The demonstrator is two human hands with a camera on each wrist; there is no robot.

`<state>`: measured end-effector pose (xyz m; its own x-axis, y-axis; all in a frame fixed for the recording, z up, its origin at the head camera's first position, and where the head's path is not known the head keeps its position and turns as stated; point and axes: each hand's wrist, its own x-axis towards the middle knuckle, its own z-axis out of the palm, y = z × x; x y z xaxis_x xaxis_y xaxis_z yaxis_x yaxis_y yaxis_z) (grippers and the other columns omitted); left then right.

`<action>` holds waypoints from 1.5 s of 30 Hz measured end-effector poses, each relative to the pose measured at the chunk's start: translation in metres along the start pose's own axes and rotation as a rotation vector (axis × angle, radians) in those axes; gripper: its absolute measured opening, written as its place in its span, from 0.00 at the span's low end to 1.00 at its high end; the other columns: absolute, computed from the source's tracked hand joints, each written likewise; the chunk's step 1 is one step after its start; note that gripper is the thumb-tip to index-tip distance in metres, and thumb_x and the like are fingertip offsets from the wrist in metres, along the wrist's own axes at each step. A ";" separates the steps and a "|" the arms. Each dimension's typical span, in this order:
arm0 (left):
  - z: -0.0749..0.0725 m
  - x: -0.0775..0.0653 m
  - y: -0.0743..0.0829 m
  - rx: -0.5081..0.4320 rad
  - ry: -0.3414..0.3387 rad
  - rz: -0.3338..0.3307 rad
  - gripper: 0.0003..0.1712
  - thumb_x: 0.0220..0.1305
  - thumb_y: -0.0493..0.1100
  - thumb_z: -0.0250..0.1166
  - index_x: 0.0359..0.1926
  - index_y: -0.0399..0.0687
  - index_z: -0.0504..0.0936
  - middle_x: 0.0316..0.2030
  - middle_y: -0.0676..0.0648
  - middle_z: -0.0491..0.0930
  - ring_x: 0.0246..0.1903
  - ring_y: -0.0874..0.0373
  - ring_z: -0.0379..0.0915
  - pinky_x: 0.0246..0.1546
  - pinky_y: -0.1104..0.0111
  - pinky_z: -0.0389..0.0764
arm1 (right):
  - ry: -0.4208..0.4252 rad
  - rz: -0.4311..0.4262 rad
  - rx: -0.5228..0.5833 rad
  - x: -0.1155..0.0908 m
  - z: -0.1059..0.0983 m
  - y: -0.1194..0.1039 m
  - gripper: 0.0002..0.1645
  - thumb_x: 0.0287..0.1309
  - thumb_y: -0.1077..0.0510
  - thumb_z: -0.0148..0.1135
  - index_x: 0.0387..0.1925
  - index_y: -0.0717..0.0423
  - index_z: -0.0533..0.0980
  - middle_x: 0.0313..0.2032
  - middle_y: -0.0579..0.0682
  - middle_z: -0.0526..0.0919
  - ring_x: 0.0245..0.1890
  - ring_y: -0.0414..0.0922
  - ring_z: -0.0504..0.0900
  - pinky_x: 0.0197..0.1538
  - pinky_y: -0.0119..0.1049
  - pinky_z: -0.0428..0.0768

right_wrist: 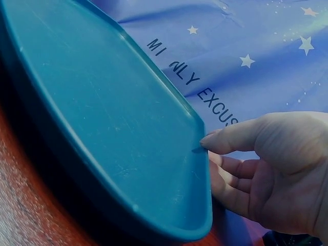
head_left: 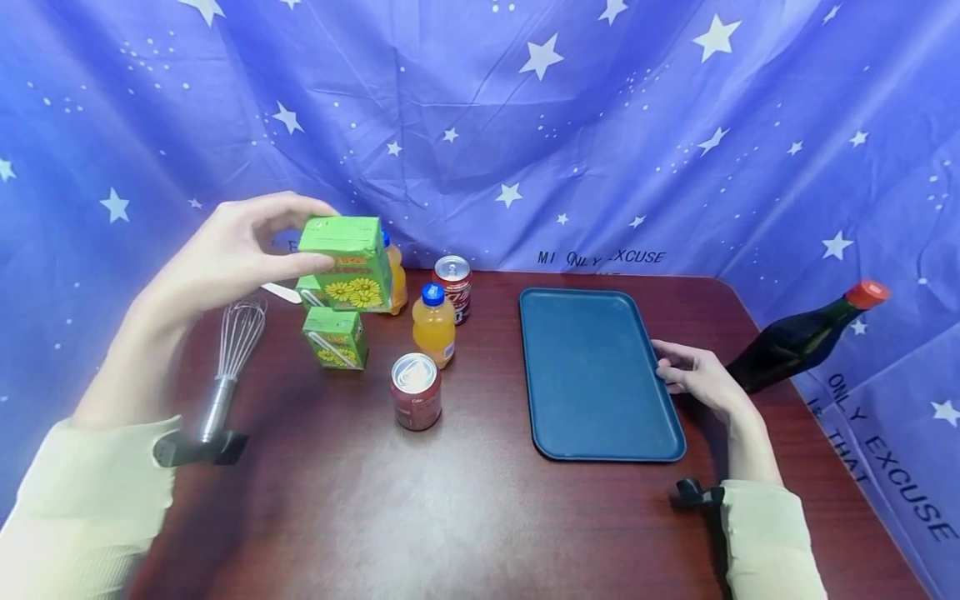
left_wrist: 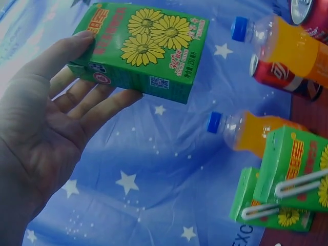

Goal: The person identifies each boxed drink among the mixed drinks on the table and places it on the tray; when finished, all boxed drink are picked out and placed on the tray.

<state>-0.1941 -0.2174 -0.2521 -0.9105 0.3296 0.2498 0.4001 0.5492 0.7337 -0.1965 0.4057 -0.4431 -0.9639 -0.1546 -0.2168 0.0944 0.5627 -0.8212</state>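
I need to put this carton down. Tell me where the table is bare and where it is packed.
The blue tray holds nothing, though the right hand touches its right rim. The near table in front of the front can is bare too. The back left is crowded: cartons, juice bottles, back can and whisk.

The near half of the worktop [head_left: 465,517] lies open from edge to edge, and the blue tray [head_left: 592,375] offers a bare flat surface. Back left is crowded: two green cartons [head_left: 335,337], two orange bottles [head_left: 433,325] and two red cans [head_left: 416,392] stand close together, with a whisk [head_left: 228,358] just to their left. A dark bottle [head_left: 802,337] juts in at the right edge, beside the right hand [head_left: 697,375].
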 end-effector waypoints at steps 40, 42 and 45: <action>0.114 0.090 0.057 -0.227 -0.035 0.121 0.26 0.63 0.50 0.75 0.61 0.57 0.81 0.49 0.52 0.86 0.51 0.63 0.80 0.58 0.62 0.77 | -0.005 0.004 0.009 0.001 0.000 0.003 0.36 0.74 0.62 0.57 0.77 0.64 0.58 0.39 0.38 0.81 0.39 0.27 0.82 0.43 0.29 0.87; 0.120 0.093 0.060 -0.234 -0.038 0.127 0.26 0.63 0.50 0.75 0.62 0.57 0.81 0.49 0.53 0.86 0.51 0.64 0.80 0.56 0.63 0.77 | -0.006 0.005 0.010 0.001 0.000 0.003 0.35 0.74 0.62 0.56 0.77 0.64 0.59 0.39 0.38 0.81 0.39 0.27 0.82 0.43 0.29 0.87; 0.129 0.099 0.065 -0.227 -0.034 0.142 0.26 0.63 0.51 0.75 0.61 0.57 0.81 0.49 0.54 0.86 0.49 0.65 0.80 0.56 0.64 0.77 | -0.007 0.005 0.007 0.000 0.000 0.001 0.35 0.75 0.62 0.55 0.77 0.64 0.58 0.40 0.38 0.81 0.39 0.27 0.82 0.43 0.29 0.87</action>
<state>-0.2449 -0.0506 -0.2612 -0.8414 0.4186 0.3417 0.4862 0.3106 0.8168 -0.1960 0.4064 -0.4439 -0.9617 -0.1573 -0.2247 0.1012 0.5581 -0.8236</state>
